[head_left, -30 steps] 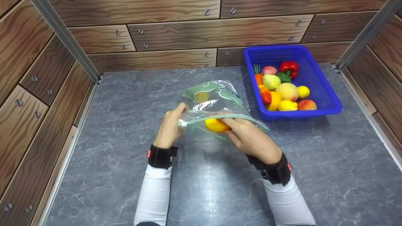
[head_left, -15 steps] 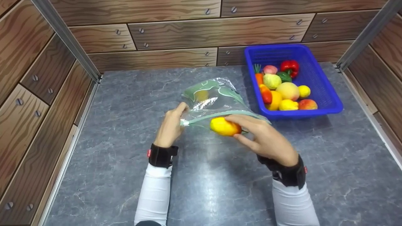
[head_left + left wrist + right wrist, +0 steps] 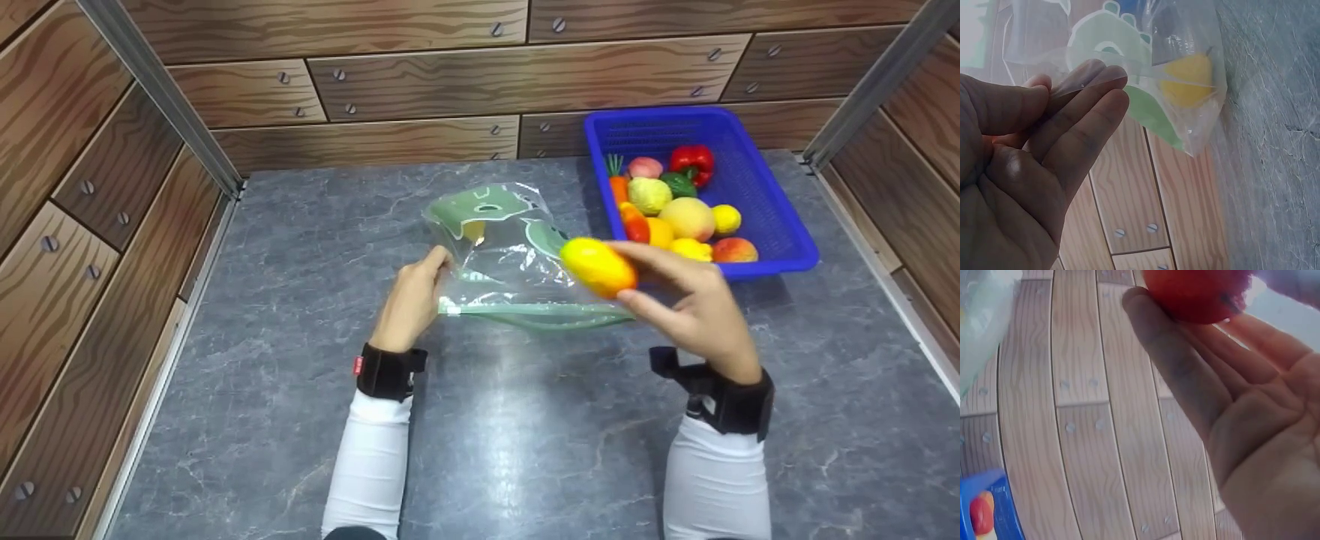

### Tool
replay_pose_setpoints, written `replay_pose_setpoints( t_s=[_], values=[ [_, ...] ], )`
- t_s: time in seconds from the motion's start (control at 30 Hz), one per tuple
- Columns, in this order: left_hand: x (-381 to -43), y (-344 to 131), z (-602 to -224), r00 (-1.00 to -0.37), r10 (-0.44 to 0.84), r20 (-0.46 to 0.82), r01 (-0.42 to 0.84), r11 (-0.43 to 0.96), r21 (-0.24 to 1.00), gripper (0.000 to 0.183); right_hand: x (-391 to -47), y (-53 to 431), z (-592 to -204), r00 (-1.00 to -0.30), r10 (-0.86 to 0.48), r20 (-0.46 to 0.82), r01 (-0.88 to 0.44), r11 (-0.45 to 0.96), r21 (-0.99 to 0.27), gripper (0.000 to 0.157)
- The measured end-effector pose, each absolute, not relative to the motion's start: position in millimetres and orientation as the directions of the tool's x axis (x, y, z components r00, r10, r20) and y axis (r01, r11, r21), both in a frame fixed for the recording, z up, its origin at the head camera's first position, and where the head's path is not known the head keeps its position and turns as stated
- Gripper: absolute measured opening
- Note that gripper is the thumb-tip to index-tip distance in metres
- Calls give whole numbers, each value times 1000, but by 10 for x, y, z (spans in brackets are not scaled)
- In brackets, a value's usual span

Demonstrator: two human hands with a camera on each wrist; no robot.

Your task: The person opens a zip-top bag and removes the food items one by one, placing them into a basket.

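Note:
My left hand [image 3: 409,300] pinches the left edge of a clear zip bag [image 3: 510,277] with green printing, its slider near the fingers. The zip edge of the bag faces me, slightly parted. Inside lies a yellow pear [image 3: 1186,80], plain in the left wrist view. My right hand [image 3: 694,307] holds a yellow-and-red mango [image 3: 598,266] between thumb and fingers, outside the bag and overlapping its right part in the head view. In the right wrist view, the red end of the mango [image 3: 1199,295] rests at the fingertips.
A blue plastic basket [image 3: 776,187] stands at the back right, close behind my right hand. It holds several fruits and vegetables, among them a red bell pepper [image 3: 691,165], a peach [image 3: 735,250] and a carrot [image 3: 618,187]. Wood-patterned panels [image 3: 412,82] wall in the grey tabletop [image 3: 300,420].
My right hand has drawn the mango out of the bag mouth and moved it right and up. The bag mouth has dropped toward me. My left hand keeps its place.

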State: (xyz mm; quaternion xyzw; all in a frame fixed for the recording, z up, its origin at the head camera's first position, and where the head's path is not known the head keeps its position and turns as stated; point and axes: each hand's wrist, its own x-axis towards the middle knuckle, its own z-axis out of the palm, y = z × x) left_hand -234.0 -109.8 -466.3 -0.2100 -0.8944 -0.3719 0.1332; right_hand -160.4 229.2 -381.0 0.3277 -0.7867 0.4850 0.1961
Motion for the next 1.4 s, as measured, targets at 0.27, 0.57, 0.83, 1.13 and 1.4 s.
replay_pose_setpoints(
  t_s=[0.27, 0.57, 0.83, 1.13, 1.4],
  values=[
    [-2327, -1090, -4661, -887, 266, 377, 455, 634, 625, 8, -1794, 2498, -3915, -800, -8, 601, -577, 289, -764, 46],
    [-2315, -1080, -4658, -892, 271, 361, 448, 628, 636, 9, -2018, 2724, -4066, -837, 253, 486, -374, 384, -844, 44],
    [-2313, -1065, -4637, -886, 286, 365, 462, 615, 639, 8, -2245, 2894, -4277, -819, 324, 473, -229, 571, -788, 44],
    [-2319, -1073, -4645, -884, 286, 370, 465, 613, 638, 9, -2409, 2957, -4501, -815, 329, 478, -180, 640, -747, 41],
    [-2314, -1074, -4632, -888, 280, 365, 458, 620, 637, 10, -2324, 2907, -4379, -800, 305, 517, -248, 616, -748, 32]
  ],
)
